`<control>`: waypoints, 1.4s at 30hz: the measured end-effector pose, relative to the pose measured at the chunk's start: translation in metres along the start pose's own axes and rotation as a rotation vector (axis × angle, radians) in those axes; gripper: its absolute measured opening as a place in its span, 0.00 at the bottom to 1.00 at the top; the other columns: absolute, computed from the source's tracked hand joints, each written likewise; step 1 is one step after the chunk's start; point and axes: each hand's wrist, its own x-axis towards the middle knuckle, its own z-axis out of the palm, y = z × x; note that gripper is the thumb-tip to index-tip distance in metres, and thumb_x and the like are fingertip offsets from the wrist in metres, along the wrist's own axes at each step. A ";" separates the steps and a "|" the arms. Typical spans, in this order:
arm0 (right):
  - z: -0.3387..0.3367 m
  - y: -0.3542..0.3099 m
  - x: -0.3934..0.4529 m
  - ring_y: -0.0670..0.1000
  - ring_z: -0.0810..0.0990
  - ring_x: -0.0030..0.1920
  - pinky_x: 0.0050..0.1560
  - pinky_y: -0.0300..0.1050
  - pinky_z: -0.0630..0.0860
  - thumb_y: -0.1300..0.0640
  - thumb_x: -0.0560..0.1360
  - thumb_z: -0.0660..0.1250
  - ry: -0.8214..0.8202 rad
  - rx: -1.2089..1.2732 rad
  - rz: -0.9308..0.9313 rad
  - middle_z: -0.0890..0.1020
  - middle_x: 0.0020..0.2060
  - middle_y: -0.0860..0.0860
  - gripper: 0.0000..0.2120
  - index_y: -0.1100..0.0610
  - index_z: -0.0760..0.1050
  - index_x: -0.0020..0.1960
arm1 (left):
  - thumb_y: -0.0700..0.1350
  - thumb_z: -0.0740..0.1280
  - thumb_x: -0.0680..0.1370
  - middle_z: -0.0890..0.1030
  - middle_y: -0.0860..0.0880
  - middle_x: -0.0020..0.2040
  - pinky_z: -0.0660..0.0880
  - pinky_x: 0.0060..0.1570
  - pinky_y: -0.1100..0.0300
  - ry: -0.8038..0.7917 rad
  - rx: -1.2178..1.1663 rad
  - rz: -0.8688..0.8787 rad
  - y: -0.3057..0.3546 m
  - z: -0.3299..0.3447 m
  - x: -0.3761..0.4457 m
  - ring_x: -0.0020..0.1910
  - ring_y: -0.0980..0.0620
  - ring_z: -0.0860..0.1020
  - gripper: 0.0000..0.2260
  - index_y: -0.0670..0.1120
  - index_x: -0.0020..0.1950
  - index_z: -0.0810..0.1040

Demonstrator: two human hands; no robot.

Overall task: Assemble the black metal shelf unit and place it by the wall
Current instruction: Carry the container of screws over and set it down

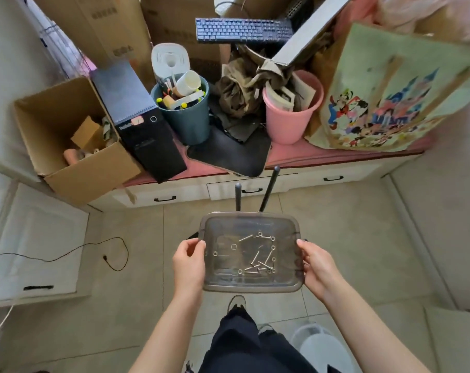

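We are holding a translucent grey plastic tray (251, 285) out in front of us with both hands: our left hand (189, 262) is gripping its left edge, thumb curled over the rim, and our right hand (316, 265) is gripping its right edge the same way, so the tray is staying roughly level above the tiled floor (120, 305). Lying loose inside it are silver screws (255, 261) clustered toward the lower right, with small washers (273, 247) scattered around them. Just beyond the tray's far edge, two black metal poles (269, 188) of the shelf unit are sticking up, the right one leaning; their lower ends are hidden behind the tray. Below the tray we are seeing our dark trousers (244, 343) and a shoe (236, 302). A black cable (94, 249) is trailing across the floor to our left. Ahead, a low white drawer unit (322, 181) with a pink top is carrying an open cardboard box (75, 160), a black computer tower (142, 125), a teal bin (185, 122) stuffed with odds and ends, a pink bin (290, 119) and a cartoon-printed tote bag (390, 98). A black keyboard (243, 30) is resting higher up at the back, on stacked boxes.
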 end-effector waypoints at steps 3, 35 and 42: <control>-0.009 -0.013 0.009 0.53 0.79 0.38 0.41 0.49 0.78 0.60 0.81 0.64 0.032 0.035 0.017 0.83 0.30 0.50 0.07 0.59 0.79 0.48 | 0.42 0.66 0.82 0.80 0.52 0.48 0.71 0.46 0.58 -0.039 0.033 0.004 0.013 0.025 0.012 0.44 0.55 0.76 0.02 0.49 0.52 0.78; -0.271 -0.213 0.148 0.50 0.77 0.32 0.35 0.43 0.74 0.60 0.80 0.64 0.071 0.054 -0.080 0.81 0.33 0.51 0.06 0.61 0.78 0.52 | 0.46 0.66 0.82 0.80 0.53 0.52 0.75 0.51 0.59 -0.141 0.126 0.071 0.040 0.365 -0.069 0.53 0.55 0.78 0.06 0.51 0.59 0.77; -0.317 -0.181 0.138 0.51 0.77 0.34 0.37 0.46 0.76 0.61 0.81 0.64 0.203 0.203 -0.103 0.81 0.35 0.52 0.04 0.59 0.77 0.50 | 0.46 0.66 0.83 0.81 0.53 0.53 0.73 0.49 0.61 -0.334 0.183 0.125 0.019 0.404 -0.067 0.54 0.55 0.78 0.04 0.52 0.57 0.77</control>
